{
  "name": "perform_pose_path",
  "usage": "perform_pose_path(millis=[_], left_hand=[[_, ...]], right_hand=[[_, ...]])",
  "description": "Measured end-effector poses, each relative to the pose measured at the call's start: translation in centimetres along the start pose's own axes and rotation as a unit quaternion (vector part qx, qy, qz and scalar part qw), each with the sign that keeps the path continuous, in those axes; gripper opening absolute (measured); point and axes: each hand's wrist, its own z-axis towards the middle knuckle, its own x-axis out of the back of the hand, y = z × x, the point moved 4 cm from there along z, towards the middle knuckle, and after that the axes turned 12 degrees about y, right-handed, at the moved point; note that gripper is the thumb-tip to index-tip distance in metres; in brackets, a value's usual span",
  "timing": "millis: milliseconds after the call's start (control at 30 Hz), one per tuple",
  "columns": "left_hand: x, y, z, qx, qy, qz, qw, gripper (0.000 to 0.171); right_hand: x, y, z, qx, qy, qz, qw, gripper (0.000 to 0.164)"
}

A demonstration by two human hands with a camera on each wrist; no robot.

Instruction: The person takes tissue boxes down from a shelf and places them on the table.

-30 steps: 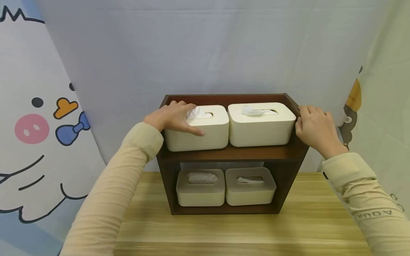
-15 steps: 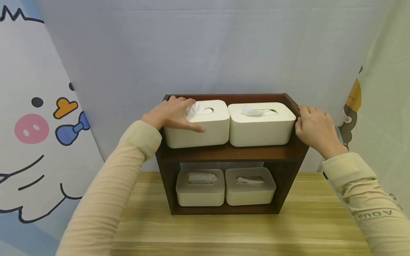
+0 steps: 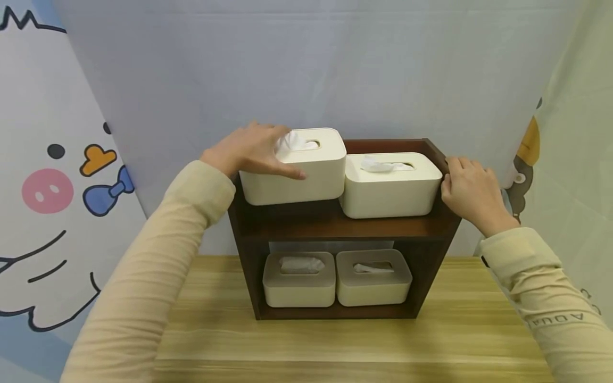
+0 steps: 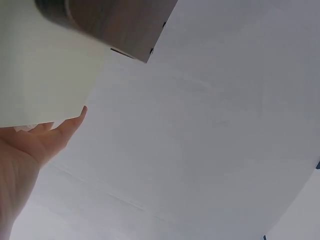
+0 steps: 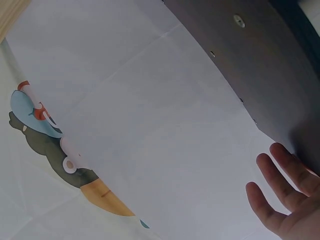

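Note:
A cream tissue box (image 3: 311,181) with a tissue poking from its slot is raised and slightly tilted over the upper tier of a dark brown two-tier shelf (image 3: 306,227). My left hand (image 3: 256,149) grips it from above, the thumb along its front face. In the left wrist view the fingers of the left hand (image 4: 35,150) spread at the box's edge (image 4: 45,75). At the shelf's top right corner, my right hand (image 3: 471,191) holds the side panel. The right wrist view has several fingers of that hand (image 5: 295,205) by the panel's outer face (image 5: 260,55).
A second tissue box (image 3: 392,197) stands at the right of the upper tier. Two more, a left one (image 3: 299,290) and a right one (image 3: 373,287), sit on the lower tier. The shelf stands on a wood-grain table (image 3: 335,348) before a pale curtain (image 3: 306,69).
My left hand has lifted the upper left tissue box from the shelf's upper tier, up past the top of its neighbour. The right hand has stayed in place on the shelf's side.

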Motion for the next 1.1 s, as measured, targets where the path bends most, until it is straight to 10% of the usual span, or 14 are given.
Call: perform_pose_path(millis=[633,1100], left_hand=[[4.9,0.1,0.0,0.011,0.043,0.007,0.9990,0.107],[7.2,-2.8,-1.8,0.049,0.059,0.031,0.9966,0.103]], right_hand=[[-0.2,0.3,-0.1,-0.005,0.005,0.003,1.000,0.037],[-0.1,0.4,0.0,-0.009,0.003,0.001,1.000,0.037]])
